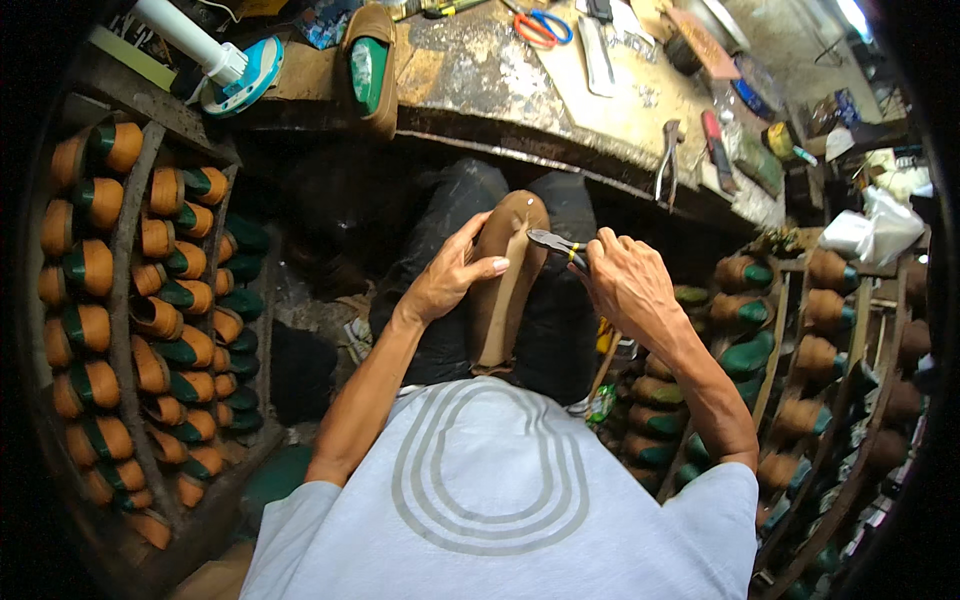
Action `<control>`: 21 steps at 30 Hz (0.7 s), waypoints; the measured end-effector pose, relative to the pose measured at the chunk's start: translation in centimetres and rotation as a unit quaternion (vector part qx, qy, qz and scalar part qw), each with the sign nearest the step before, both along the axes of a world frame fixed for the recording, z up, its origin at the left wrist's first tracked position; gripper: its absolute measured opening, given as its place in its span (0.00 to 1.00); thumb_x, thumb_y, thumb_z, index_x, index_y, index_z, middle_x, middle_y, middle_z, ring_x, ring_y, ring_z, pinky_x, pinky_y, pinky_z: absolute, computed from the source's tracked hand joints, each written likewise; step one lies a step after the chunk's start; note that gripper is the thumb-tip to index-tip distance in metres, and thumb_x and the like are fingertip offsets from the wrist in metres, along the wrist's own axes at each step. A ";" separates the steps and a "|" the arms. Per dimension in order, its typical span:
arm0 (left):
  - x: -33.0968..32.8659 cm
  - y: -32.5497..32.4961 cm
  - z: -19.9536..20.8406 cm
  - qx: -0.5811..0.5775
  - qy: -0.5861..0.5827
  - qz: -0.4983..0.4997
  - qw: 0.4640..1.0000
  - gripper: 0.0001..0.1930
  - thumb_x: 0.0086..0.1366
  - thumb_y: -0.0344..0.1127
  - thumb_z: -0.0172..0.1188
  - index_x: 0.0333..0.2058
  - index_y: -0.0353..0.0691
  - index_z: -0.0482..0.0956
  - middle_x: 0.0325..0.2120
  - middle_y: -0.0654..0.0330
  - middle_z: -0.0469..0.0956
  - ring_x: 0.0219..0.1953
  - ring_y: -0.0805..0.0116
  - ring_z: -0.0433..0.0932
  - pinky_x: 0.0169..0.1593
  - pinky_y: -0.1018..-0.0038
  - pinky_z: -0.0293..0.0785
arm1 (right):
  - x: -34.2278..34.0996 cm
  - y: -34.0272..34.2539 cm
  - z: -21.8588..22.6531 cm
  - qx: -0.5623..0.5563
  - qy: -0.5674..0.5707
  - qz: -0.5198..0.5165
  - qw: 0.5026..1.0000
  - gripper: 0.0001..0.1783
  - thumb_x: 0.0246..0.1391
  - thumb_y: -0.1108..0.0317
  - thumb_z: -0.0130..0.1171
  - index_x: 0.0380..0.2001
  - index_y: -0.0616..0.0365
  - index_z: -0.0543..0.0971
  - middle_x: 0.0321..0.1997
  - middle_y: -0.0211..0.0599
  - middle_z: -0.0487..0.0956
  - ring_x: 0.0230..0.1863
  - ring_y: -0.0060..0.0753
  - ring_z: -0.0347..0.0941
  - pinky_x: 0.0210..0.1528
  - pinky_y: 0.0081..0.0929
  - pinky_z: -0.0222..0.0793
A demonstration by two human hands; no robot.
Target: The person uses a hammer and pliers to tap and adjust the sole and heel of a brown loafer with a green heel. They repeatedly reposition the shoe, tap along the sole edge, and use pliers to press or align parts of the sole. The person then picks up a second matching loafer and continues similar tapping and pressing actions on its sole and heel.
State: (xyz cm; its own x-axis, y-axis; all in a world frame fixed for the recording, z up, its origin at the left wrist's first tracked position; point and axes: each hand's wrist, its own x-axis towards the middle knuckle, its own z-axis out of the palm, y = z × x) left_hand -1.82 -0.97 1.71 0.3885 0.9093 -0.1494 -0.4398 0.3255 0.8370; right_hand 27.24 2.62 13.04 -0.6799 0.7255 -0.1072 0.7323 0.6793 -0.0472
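A brown shoe [497, 300] lies lengthwise on my lap with its underside up, toe end away from me. A lighter strip runs along its middle, and a small pale spot shows near the toe. My left hand [452, 272] grips the shoe's left side, thumb laid over the underside. In my right hand [632, 277] is a pair of pliers [552, 242] with black and yellow handles. Their jaws touch or hover just over the right edge near the toe; I cannot tell which. Whether the jaws pinch anything is too small to see.
Ahead stands a worn workbench [470, 75] with a brown loafer [370, 70], scissors [540, 28], pincers [667, 165] and a red-handled tool [717, 150]. Racks of tan and green shoes [95, 262] rise on my left, more shoes [742, 312] on my right. A white-and-teal stand [243, 78] sits at the far left.
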 end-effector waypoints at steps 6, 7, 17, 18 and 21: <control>3.7 0.5 2.1 0.025 0.248 0.143 0.958 0.31 0.79 0.51 0.75 0.66 0.31 0.81 0.54 0.47 0.90 0.58 0.58 0.88 0.65 0.62 0.84 | -1.9 10.4 -1.5 0.047 0.107 -0.102 0.988 0.22 0.82 0.54 0.59 0.41 0.66 0.79 0.40 0.61 0.81 0.40 0.71 0.83 0.43 0.63 0.79; 3.6 0.3 2.5 0.107 0.289 0.149 0.940 0.28 0.80 0.48 0.74 0.66 0.31 0.82 0.56 0.48 0.90 0.59 0.59 0.88 0.66 0.64 0.84 | -2.9 12.6 -2.7 0.069 0.113 -0.099 0.986 0.22 0.80 0.55 0.60 0.40 0.66 0.80 0.38 0.62 0.81 0.40 0.70 0.83 0.42 0.64 0.79; 1.5 2.3 -0.7 -0.026 0.089 0.149 0.984 0.35 0.78 0.48 0.75 0.72 0.30 0.75 0.61 0.53 0.84 0.61 0.66 0.83 0.69 0.67 0.79 | -0.2 6.8 -7.2 0.212 0.386 -0.288 0.850 0.20 0.80 0.54 0.60 0.40 0.62 0.83 0.33 0.54 0.84 0.31 0.55 0.82 0.39 0.50 0.78; 1.3 2.4 -0.9 -0.032 0.047 0.152 0.987 0.34 0.78 0.47 0.74 0.71 0.30 0.76 0.59 0.54 0.84 0.59 0.66 0.84 0.67 0.67 0.81 | 2.0 4.3 -9.6 0.156 0.379 -0.361 0.838 0.19 0.79 0.55 0.62 0.40 0.62 0.83 0.33 0.54 0.84 0.32 0.56 0.82 0.40 0.51 0.77; 0.3 1.8 -0.7 -0.078 -0.020 0.130 0.988 0.31 0.82 0.51 0.69 0.70 0.32 0.78 0.57 0.54 0.87 0.54 0.66 0.88 0.60 0.66 0.87 | 10.3 -3.4 -19.6 0.002 0.269 -0.584 0.766 0.21 0.76 0.53 0.67 0.49 0.64 0.85 0.46 0.56 0.88 0.45 0.60 0.87 0.51 0.57 0.80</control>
